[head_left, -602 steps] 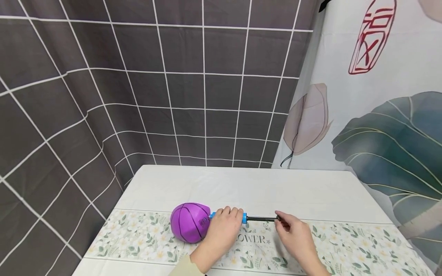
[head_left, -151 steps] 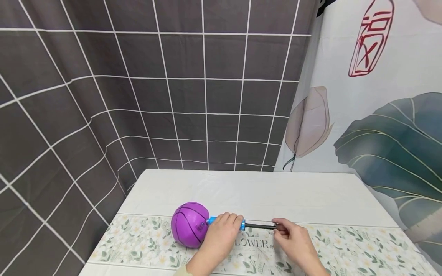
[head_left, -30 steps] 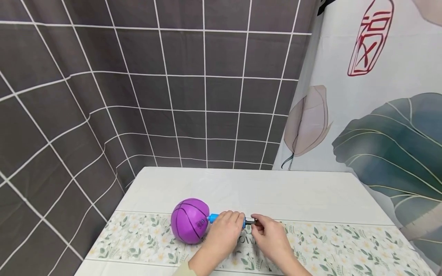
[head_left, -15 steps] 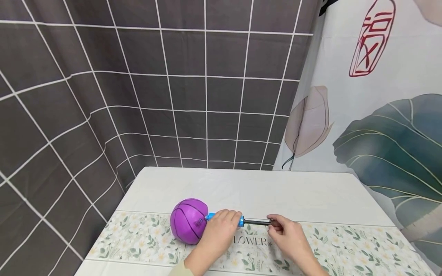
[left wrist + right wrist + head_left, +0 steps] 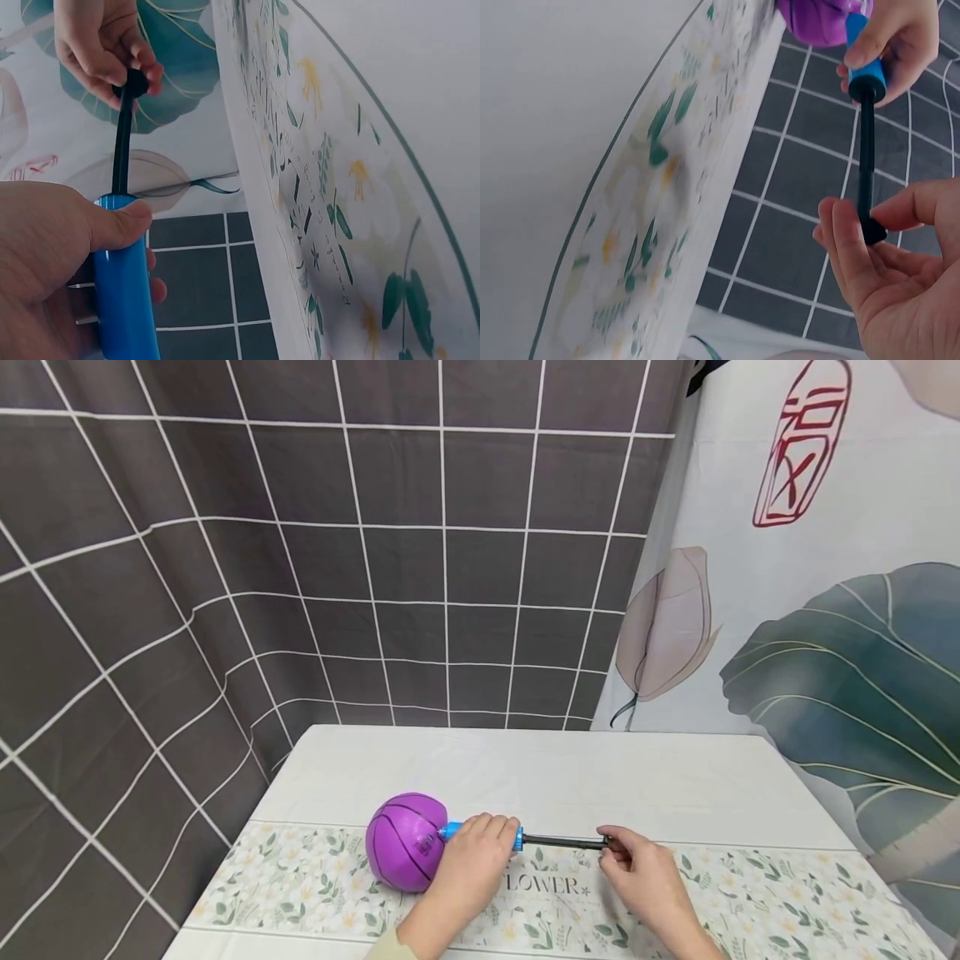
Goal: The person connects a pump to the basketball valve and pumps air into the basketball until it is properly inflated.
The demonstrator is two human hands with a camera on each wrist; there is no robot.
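Observation:
A purple ball (image 5: 405, 843) with black basketball lines sits on the table's floral band. The tip of a blue hand pump (image 5: 519, 837) meets its right side. My left hand (image 5: 472, 864) grips the pump's blue barrel, which shows clearly in the left wrist view, thumb along its end. My right hand (image 5: 648, 877) pinches the black knob (image 5: 873, 231) at the far end of the pump's black rod (image 5: 562, 842). The rod is drawn well out of the barrel. Where the pump tip enters or touches the ball is too small to tell.
The white table (image 5: 555, 777) carries a printed floral band with the lettering "FLOWER". A dark curtain with white grid lines (image 5: 480, 560) hangs behind and at the left. A white leaf-print curtain (image 5: 840, 677) hangs at the right.
Over the last second my right hand has moved right, drawing the rod out of the barrel. The ball looks rounder than 20 seconds ago, when its upper side was dented. My left hand keeps its grip.

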